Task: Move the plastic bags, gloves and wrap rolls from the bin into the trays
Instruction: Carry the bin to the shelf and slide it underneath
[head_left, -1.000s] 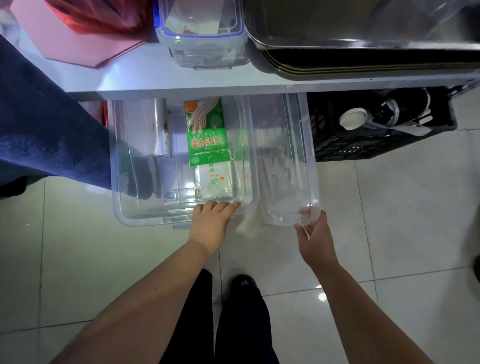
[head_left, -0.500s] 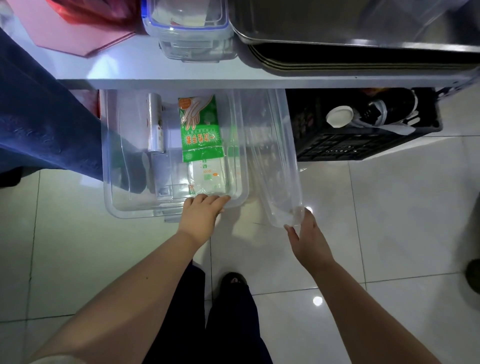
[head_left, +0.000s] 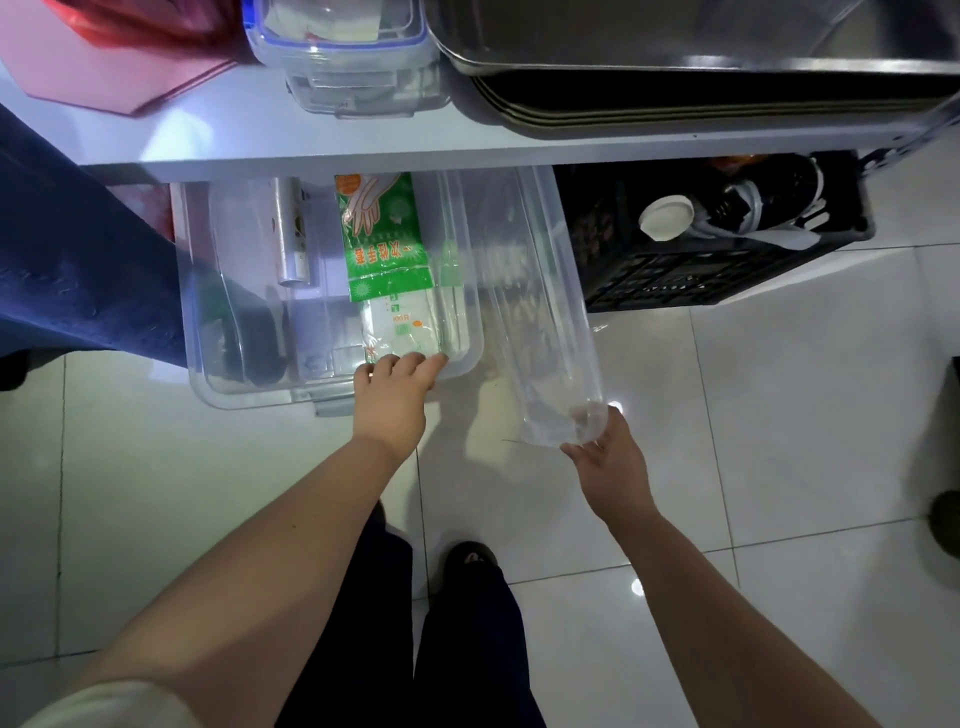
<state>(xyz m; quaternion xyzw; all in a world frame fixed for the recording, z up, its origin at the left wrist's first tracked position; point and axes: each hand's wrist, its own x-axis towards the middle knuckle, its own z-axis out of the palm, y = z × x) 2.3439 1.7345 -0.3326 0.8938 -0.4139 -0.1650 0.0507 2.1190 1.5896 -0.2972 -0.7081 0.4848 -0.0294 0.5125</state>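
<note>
A person leans over a tiled floor (head_left: 779, 415) in front of a pale desk (head_left: 260, 150). At far left hangs a fold of dark blue cloth (head_left: 78, 260), and above it on the desk lies a pink sheet (head_left: 104, 67). A clear plastic bin (head_left: 249, 400) sits on the floor, half under the desk edge. Inside it a silvery wrap roll (head_left: 291, 234) lies lengthwise towards the left. Just to its right lies a green-and-white pack of gloves (head_left: 384, 244), its printed end towards the desk. The left hand (head_left: 395, 395) rests at the bin's near rim, fingers (head_left: 415, 361) bent over the edge close to the pack's clear end. Beside the bin, a long narrow clear tray (head_left: 540, 312) slants out from under the desk, with nothing visible inside it. The right hand (head_left: 608, 462) grips its near end, with the thumb up one side and the fingers under the base. Further right, a black crate (head_left: 675, 275) under the desk holds a dark bottle with a white cap (head_left: 666, 218). On the desk above stand a clear lidded box (head_left: 343, 62) and stacked metal pans (head_left: 675, 78).
</note>
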